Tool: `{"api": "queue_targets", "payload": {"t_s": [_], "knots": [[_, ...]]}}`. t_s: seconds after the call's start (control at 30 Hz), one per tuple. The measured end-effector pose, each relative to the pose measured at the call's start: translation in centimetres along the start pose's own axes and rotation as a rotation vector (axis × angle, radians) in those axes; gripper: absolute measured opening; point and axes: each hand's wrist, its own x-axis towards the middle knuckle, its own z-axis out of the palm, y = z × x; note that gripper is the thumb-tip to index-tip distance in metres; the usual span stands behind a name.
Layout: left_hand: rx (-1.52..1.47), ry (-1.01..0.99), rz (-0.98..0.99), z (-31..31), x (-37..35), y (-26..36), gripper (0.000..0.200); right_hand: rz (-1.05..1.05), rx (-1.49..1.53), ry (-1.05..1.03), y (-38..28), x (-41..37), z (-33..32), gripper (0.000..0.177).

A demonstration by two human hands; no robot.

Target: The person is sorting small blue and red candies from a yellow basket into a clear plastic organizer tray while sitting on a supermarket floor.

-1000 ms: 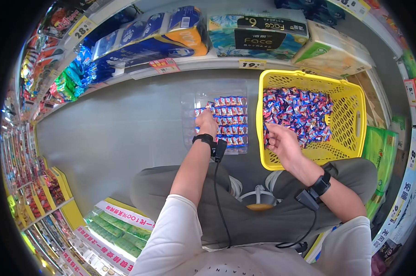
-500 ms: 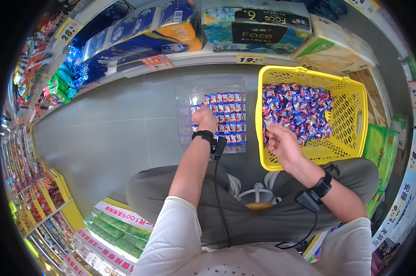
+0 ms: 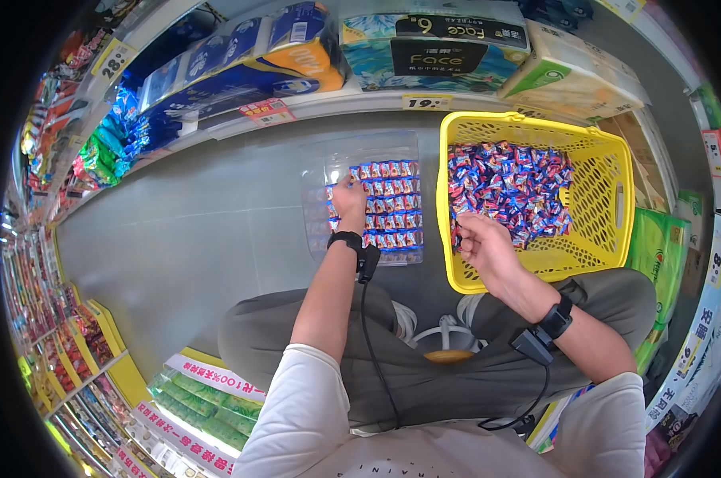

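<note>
A clear plastic box (image 3: 316,159) lies on the floor, holding small blue-and-red wrapped candies (image 3: 392,205) set upright in neat rows. Over its left side is my left hand (image 3: 349,199), fingers closed at the left end of the back rows. A bit of blue wrapper shows at its fingertips. To the right stands a yellow basket (image 3: 625,191) with a loose heap of the same kind of candies (image 3: 516,187). My right hand (image 3: 486,243) hangs over the basket's near left corner with its fingers curled in a pinch; what they hold, if anything, is hidden.
Tissue packs (image 3: 436,56) line the shelf (image 3: 360,105) behind the box and basket. Snack bags (image 3: 105,155) hang at the left, and green packs (image 3: 655,251) stand right of the basket. My crossed legs (image 3: 296,323) are close in front. Cables hang from both wrist devices.
The view has shifted slightly. My left hand has moved a little within the box, its fingers still at the back rows' left end. My right hand stays at the basket's corner, fingers curled.
</note>
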Motion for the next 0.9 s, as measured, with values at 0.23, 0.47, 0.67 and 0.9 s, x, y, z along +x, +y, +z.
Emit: {"api": "queue_targets", "payload": {"t_s": [0.23,0.47,0.67,0.9], "knots": [[-0.059,0.016,0.078,0.4,0.6,-0.9,0.037,-0.038,0.009,-0.017,0.7,0.5,-0.4,0.015],[-0.12,-0.076,0.292,-1.5,-3.1,4.6,0.03,-0.115,-0.034,0.003,0.8,1.2,-0.6,0.013],[-0.583,-0.618,0.13,-8.7,-13.4,12.7,0.021,-0.105,-0.148,0.091,0.8,2.9,-1.7,0.029],[-0.861,-0.769,-0.223,-11.8,-17.7,12.4,0.017,-0.312,-0.539,0.152,0.7,8.3,-5.3,0.044]]}}
